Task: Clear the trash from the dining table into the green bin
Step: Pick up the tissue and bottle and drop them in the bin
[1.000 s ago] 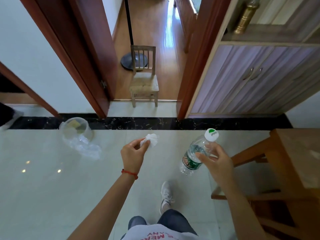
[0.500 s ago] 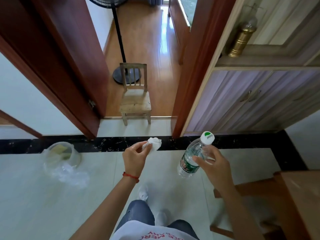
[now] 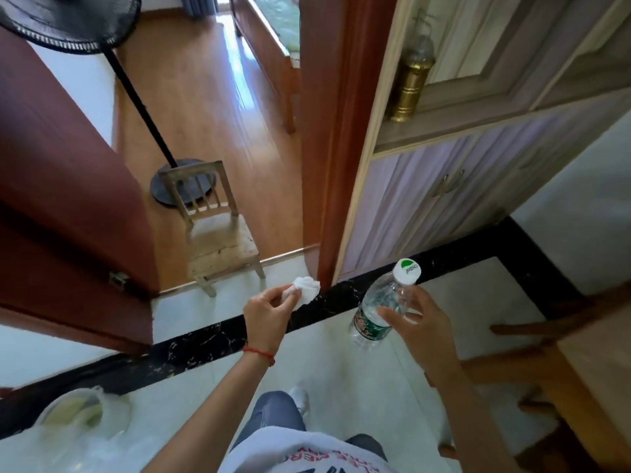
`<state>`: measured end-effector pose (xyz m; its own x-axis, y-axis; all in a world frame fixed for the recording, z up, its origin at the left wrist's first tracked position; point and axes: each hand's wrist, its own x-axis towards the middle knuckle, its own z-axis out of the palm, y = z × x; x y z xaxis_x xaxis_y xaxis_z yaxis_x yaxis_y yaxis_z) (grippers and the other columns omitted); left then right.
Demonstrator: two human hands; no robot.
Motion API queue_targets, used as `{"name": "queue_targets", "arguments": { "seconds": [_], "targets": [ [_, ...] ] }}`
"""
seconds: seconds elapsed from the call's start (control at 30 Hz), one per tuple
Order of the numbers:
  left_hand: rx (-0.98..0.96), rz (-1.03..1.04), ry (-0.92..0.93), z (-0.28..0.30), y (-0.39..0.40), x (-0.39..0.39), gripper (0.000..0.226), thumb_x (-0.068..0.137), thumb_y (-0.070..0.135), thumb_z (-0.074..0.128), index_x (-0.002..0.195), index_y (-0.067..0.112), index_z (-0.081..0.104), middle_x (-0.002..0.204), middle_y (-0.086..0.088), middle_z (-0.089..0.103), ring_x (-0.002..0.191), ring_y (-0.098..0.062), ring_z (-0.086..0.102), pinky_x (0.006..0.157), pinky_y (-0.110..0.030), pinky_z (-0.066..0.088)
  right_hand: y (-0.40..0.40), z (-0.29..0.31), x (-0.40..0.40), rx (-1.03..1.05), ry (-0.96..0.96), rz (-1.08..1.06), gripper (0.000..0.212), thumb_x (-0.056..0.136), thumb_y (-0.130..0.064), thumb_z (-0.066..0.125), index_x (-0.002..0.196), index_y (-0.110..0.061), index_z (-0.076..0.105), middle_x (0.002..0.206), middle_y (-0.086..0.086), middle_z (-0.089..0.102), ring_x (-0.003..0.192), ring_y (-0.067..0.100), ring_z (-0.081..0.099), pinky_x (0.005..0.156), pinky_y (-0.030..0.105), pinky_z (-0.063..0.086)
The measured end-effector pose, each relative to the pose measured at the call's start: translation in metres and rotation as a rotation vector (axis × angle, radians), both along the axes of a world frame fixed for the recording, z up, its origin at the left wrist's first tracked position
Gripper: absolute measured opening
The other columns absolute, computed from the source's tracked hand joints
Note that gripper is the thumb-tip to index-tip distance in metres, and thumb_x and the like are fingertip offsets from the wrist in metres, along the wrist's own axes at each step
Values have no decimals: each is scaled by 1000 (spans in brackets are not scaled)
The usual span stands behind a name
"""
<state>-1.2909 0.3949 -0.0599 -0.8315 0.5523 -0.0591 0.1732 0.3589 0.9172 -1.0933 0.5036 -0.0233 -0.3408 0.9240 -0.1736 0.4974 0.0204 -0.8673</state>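
Left hand [image 3: 269, 314]: pinches a crumpled white tissue [image 3: 306, 290].
Right hand [image 3: 418, 324]: grips a plastic water bottle [image 3: 382, 307], tilted.
Floor, lower left: blurred, seemingly a clear bag-lined container [image 3: 73, 413].

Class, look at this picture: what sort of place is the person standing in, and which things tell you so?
Probably a home: a wooden chair in a doorway, a standing fan behind it, a built-in cabinet.

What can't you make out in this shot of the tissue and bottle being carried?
- Green bin: none shows in the head view.
- Bottle: how much water it holds; right hand fingers and glare cover it.
- Clear container at the bottom left: contents blurred, cut off by the edge.
- Tissue: partly covered by left hand.
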Motion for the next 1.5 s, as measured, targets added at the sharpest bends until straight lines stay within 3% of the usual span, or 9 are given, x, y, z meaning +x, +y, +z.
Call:
{"name": "queue_targets", "arguments": {
  "seconds": [0.2,0.3,0.37,0.5,0.6,0.87,1.07,1.33,1.5],
  "targets": [
    [-25,-176,35,-4,51,-19,19,76,21,72,90,8,73,76,-6,72,65,-12,63,60,-10,46,13,-6,1,-34,4,-132,54,72,-20,77,120,-10,55,110,2,65,100,18,61,89,33,51],
    [-31,-293,50,-5,79,-15,18,76,20,72,88,8,73,74,-11,72,62,-14,59,58,-18,45,15,-5,11,-22,-18,-247,50,75,-17,75,120,-10,55,104,-3,61,96,14,58,73,4,43],
    [-38,-371,64,-4,97,-8,18,75,23,72,85,7,74,70,-14,71,59,-11,54,57,-20,40,16,-7,21,4,-29,-335,46,75,-16,75,117,-9,57,99,-2,62,92,14,58,65,-1,41],
    [-81,-508,88,-1,136,14,18,77,17,70,75,-1,70,49,-2,55,47,-2,46,51,-5,31,20,-9,45,-42,-8,-491,45,75,-25,74,115,-17,55,106,1,65,96,19,63,80,29,53],
    [-90,-636,17,-7,165,34,14,78,21,69,86,11,73,68,0,69,65,-2,57,58,-2,37,27,-11,64,-50,12,-597,43,74,-27,75,111,-20,55,104,2,67,93,22,64,82,40,54],
    [-33,-796,25,-7,260,96,14,78,15,70,87,5,73,67,0,66,63,14,55,56,-1,38,83,-14,114,-23,32,-743,36,77,-24,71,109,-20,53,101,-6,62,87,9,61,62,5,40],
    [-73,-835,-13,-3,341,138,14,77,21,70,84,10,74,62,3,66,59,9,55,53,-5,39,153,-12,152,-21,34,-781,43,74,-30,73,111,-17,58,105,-2,66,93,14,63,77,26,51],
    [-58,-871,-48,12,452,193,16,78,16,69,86,3,73,61,-2,61,54,10,54,50,-2,38,261,9,204,57,-24,-801,47,73,-30,74,115,-17,58,101,-4,67,89,12,63,67,14,44],
    [-17,-911,-78,14,521,217,17,80,12,67,92,0,71,75,-7,66,67,-11,60,54,-1,41,321,6,223,35,12,-857,41,71,-26,76,108,-25,57,96,-9,66,89,11,64,74,24,50]
  ]
}}
